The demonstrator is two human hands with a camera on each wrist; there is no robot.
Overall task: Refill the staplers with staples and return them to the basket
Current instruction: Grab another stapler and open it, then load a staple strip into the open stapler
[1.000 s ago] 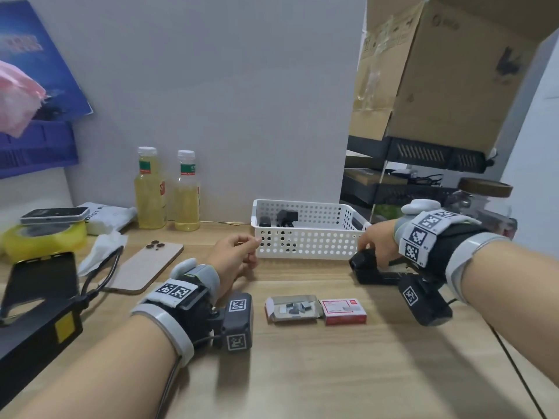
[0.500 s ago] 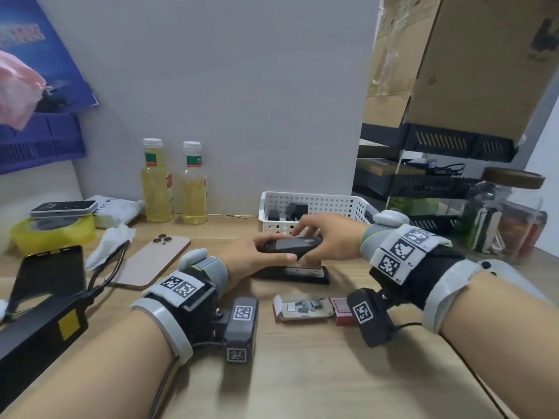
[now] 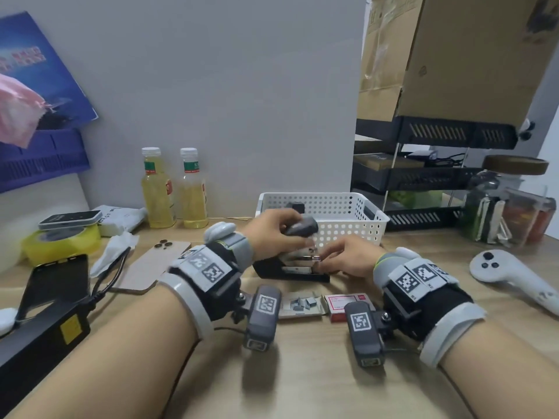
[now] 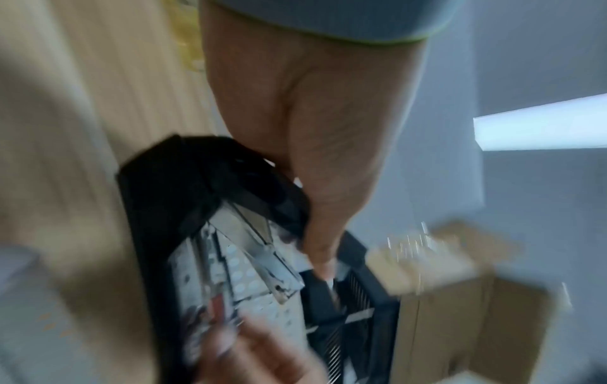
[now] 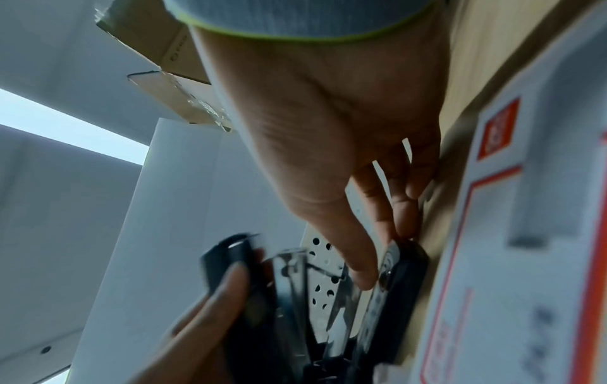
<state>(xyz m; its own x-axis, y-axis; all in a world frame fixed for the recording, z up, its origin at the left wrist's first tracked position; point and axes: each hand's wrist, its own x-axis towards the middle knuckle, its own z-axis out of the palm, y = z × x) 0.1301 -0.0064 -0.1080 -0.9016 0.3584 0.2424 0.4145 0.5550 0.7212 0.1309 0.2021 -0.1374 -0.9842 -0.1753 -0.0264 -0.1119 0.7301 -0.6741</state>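
The left hand (image 3: 269,234) curls over the raised stapler lid (image 3: 302,226), while the right hand (image 3: 348,258) pinches the stapler (image 3: 290,269) at its metal rail. It sits on the desk (image 3: 302,373) just before the white basket (image 3: 338,234), with the staple boxes (image 3: 317,303) close behind the wrists.

Cluttered office desk (image 3: 302,373) (cardboard box (image 3: 453,55), shelving (image 3: 423,176))

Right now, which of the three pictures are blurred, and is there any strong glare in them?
Head view: mostly sharp, slight blur on the left hand lifting the stapler top; edges bend from the wide lens. Left wrist view: heavy motion blur, stapler smeared, a bright strip at right. Right wrist view: softer blur, right hand fairly clear, a bright patch at left.
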